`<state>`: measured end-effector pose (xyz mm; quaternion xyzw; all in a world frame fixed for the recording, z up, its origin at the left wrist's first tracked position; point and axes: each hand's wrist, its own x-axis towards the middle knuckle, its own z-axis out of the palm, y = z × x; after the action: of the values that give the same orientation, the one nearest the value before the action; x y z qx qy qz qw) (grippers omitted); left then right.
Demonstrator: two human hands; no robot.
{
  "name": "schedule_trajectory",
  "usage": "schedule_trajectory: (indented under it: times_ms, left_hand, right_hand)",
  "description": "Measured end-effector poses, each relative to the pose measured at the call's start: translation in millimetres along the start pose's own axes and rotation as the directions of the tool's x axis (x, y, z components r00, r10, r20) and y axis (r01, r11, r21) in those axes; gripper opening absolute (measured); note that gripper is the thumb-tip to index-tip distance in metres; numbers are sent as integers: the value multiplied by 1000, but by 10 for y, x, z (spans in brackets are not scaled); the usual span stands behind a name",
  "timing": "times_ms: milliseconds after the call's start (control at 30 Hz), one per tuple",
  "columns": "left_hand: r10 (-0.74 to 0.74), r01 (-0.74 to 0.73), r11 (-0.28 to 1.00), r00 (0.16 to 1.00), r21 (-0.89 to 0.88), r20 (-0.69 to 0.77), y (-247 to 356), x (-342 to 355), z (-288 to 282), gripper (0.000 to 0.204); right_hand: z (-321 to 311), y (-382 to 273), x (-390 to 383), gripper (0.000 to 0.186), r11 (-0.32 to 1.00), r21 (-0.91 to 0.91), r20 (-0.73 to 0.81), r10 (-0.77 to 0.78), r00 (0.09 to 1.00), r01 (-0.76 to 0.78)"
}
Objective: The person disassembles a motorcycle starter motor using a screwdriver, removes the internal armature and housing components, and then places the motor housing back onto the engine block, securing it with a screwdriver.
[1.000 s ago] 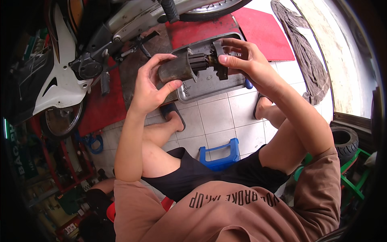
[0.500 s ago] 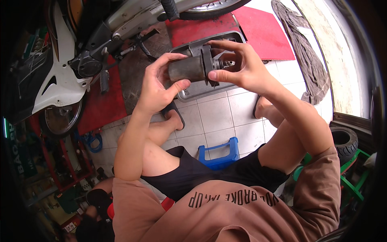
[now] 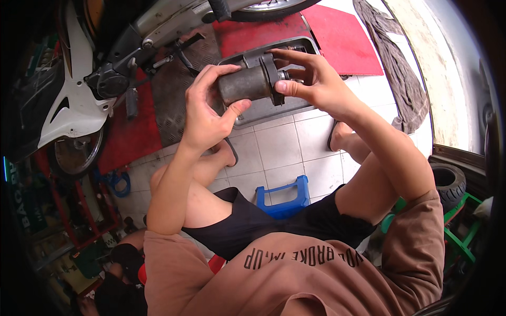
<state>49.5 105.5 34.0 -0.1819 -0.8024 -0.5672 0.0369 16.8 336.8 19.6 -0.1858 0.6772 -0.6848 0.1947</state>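
Both hands hold what looks like a starter motor [image 3: 243, 86], lying sideways in the air over a grey metal tray [image 3: 274, 112]. Its body is a dull grey cylinder, with a black flange [image 3: 271, 79] and a small metal shaft on the right end. My left hand [image 3: 208, 108] wraps round the grey cylinder, thumb below and fingers over the top. The thumb of my right hand [image 3: 321, 87] presses on the flanged end, and its fingers reach over the upper edge. Other parts in the tray are partly hidden behind the motor.
A motorbike [image 3: 79, 100] stands at the upper left on red and metal plates. A dark cloth [image 3: 392, 68] lies on white tiles at the right. Between my legs is a blue stool [image 3: 284, 203]; a tyre [image 3: 448, 187] and green frame are at the right.
The starter motor has tilted slightly, its flanged end turning a little so more of the flange's face shows. Both hands keep their hold. The view has shifted slightly.
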Motion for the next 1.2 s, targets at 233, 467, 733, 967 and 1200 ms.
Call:
schedule_trajectory:
  times_ms: [233, 467, 733, 967, 1200]
  left_hand:
    - [120, -110, 972, 992, 208, -38, 119, -13, 10, 48]
    - [282, -279, 856, 958, 434, 61, 342, 22, -38, 52]
    - [426, -495, 727, 869, 475, 253, 311, 27, -144, 52]
    - [453, -523, 749, 852, 407, 262, 283, -17, -92, 55]
    - [453, -529, 749, 848, 399, 274, 302, -25, -52, 56]
  right_hand:
    - [-19, 90, 23, 69, 947, 273, 100, 147, 984, -169]
    - [4, 78, 82, 55, 866, 433, 203, 178, 963, -251]
    - [25, 61, 120, 56, 801, 474, 298, 244, 923, -365]
    - [-20, 82, 155, 56, 764, 332, 391, 422, 818, -553]
    - [8, 66, 174, 58, 744, 249, 407, 500, 764, -620]
